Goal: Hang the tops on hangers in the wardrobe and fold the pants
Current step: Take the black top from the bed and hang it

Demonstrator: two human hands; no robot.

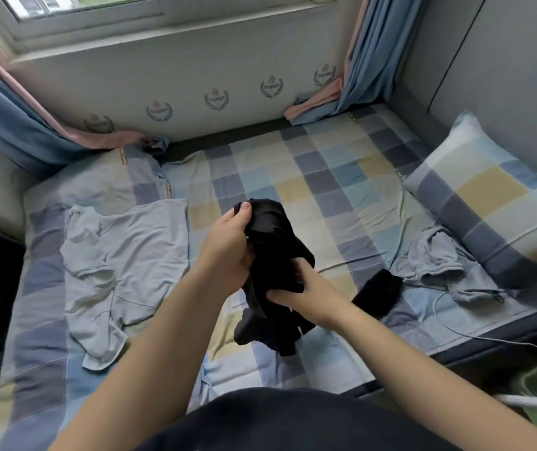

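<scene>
You hold a crumpled black fabric garment (273, 249) in the middle of the frame, lifted above the checked blue, grey and yellow bed sheet (325, 177). Your left hand (228, 252) grips its upper part, thumb on top. Your right hand (299, 296) grasps its lower part with curled fingers. A pale grey-blue T-shirt (130, 255) lies spread at centre left. At the right, a crumpled grey-blue garment (436, 258) lies beside a small black cloth piece (379, 294), just below a checked pillow (488, 190).
</scene>
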